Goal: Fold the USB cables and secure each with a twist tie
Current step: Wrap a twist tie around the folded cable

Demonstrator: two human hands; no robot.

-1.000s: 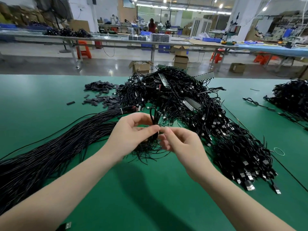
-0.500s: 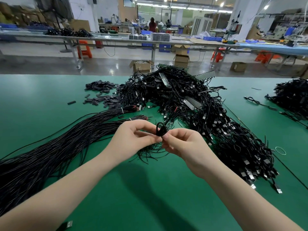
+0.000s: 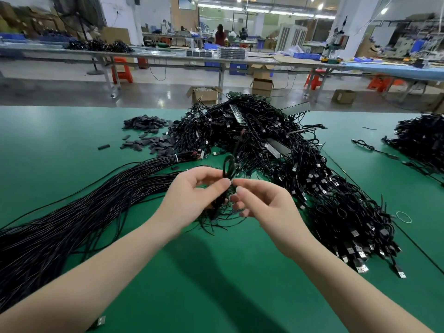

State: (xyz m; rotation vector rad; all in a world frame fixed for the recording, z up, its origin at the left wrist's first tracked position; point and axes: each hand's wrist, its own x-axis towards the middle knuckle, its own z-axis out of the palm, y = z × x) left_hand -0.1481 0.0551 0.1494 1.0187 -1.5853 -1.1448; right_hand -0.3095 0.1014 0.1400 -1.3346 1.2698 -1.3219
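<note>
Left hand (image 3: 192, 200) has the folded cable (image 3: 229, 168) pinched between thumb and fingertips, its loop poking up above the knuckles, right over the green table (image 3: 216, 284). And the right hand (image 3: 262, 207) has let go! Half a second back its fingertips were pressed tight against the left hand's at the loop; now they sit just beside it, fingers loosely curled and holding nothing I can make out. The loop stands taller and narrower than it did a moment ago, too, when it looked like a small tight ring. Whether a twist tie is already round the fold, I can't tell: it's all black on black in there, and blurred. My read is that the right hand has either finished a twist or is re-gripping for another. Loose ties (image 3: 221, 219) lie scattered just below the hands, uncoiled cables (image 3: 72, 212) fan out to the left, and the big heap (image 3: 300, 176) sits behind and to the right. If the bundle holds its shape on release, this one's done and the next cable comes off the left-hand lot.
</note>
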